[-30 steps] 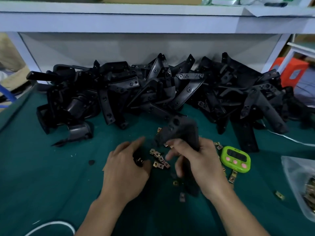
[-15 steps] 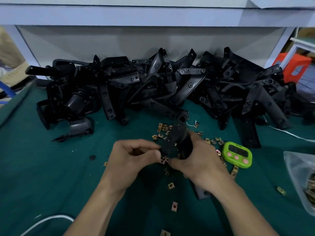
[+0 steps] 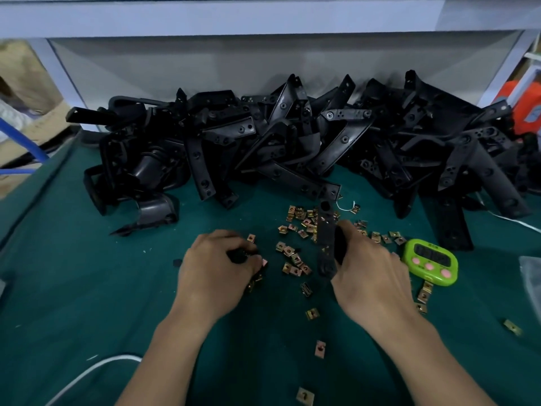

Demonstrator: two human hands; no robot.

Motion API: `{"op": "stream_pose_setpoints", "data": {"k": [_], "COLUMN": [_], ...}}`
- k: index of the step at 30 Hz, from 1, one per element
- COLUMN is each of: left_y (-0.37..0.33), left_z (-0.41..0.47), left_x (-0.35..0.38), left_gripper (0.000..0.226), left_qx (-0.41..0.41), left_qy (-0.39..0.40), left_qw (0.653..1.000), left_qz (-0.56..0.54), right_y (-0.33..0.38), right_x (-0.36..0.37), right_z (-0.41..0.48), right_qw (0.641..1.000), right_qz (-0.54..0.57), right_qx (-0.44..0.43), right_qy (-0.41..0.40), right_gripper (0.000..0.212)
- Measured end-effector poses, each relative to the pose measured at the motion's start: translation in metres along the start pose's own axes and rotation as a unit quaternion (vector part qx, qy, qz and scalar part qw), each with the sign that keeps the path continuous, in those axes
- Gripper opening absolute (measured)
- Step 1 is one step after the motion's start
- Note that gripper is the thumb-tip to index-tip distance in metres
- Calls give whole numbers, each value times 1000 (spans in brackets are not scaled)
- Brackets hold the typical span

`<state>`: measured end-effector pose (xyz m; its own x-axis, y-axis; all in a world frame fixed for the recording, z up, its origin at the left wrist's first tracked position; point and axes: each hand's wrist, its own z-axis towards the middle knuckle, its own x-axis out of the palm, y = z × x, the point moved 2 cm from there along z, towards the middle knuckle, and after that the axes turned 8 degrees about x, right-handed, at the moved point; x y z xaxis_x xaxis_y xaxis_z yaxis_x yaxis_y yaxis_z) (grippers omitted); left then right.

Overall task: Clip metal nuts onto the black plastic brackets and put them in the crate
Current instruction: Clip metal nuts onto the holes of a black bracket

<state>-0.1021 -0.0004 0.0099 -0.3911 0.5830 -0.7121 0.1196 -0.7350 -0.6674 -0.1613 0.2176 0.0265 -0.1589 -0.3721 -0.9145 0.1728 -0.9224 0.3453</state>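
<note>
Near the worktop's [image 3: 87, 288] middle, the right hand [image 3: 371, 271] grasps a black bracket [image 3: 325, 235] among scattered nuts [image 3: 295, 259], while the left hand [image 3: 216, 268] curls round a small black piece [image 3: 238, 255].

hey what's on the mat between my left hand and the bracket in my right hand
In the head view, loose metal nuts lie scattered on the green mat there.
</note>
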Motion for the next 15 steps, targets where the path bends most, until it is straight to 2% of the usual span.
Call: {"op": "stream_pose_setpoints", "data": {"k": [6,9,12,15], "left_y": [-13,-18,-20,-23], "left_z": [-5,-7,-9,-8], "left_x": [4,1,1,8], "left_gripper": [10,20,24,27], "left_qx": [66,75,15,-38], "left_qy": [9,-44,-104,-99], "left_qw": [997,996,991,966], "left_qz": [38,18,-87,-234], "right_y": [0,-2,0,3], "right_x": [5,5,5,2], "right_z": [2,1,0,-1], "right_qw": [1000,1000,1000,999], "right_qz": [0,2,7,45], "right_qx": [0,-4,-5,-5], "right_qy": [13,8,4,10], "right_gripper": [12,14,23,24]}}
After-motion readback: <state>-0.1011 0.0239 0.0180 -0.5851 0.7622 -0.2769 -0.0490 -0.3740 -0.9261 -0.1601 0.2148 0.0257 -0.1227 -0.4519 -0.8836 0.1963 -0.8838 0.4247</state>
